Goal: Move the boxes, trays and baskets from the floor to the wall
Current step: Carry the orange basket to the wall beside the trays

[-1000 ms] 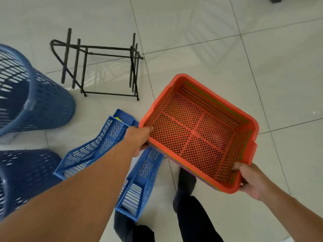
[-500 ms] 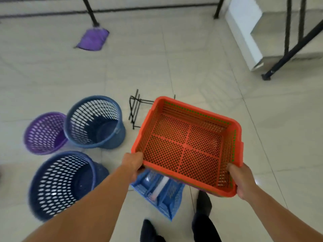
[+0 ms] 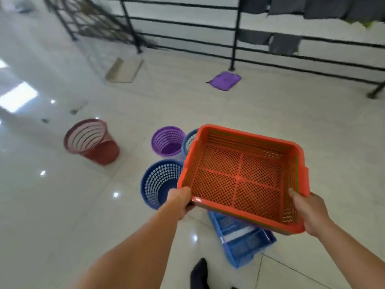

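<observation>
I hold an orange mesh tray (image 3: 241, 178) in the air in front of me, tilted slightly. My left hand (image 3: 180, 202) grips its near left corner and my right hand (image 3: 308, 211) grips its near right corner. Under the tray a blue slotted tray (image 3: 241, 240) lies on the floor. Left of the orange tray stand a dark blue round basket (image 3: 158, 182), a purple round basket (image 3: 167, 140) and a dark red round basket (image 3: 91, 141). The rim of another blue basket (image 3: 188, 140) shows behind the tray's far left corner.
A black metal railing (image 3: 235, 34) with grey cloths hung on it runs along the back. A purple mat (image 3: 225, 80) and a beige mat (image 3: 125, 69) lie on the glossy white tiled floor near it. My dark shoe (image 3: 200, 274) shows at the bottom.
The view has swung up and left, bringing the railing, the mats and the red basket into sight. Both hands keep their grip on the orange tray, carried higher over the baskets.
</observation>
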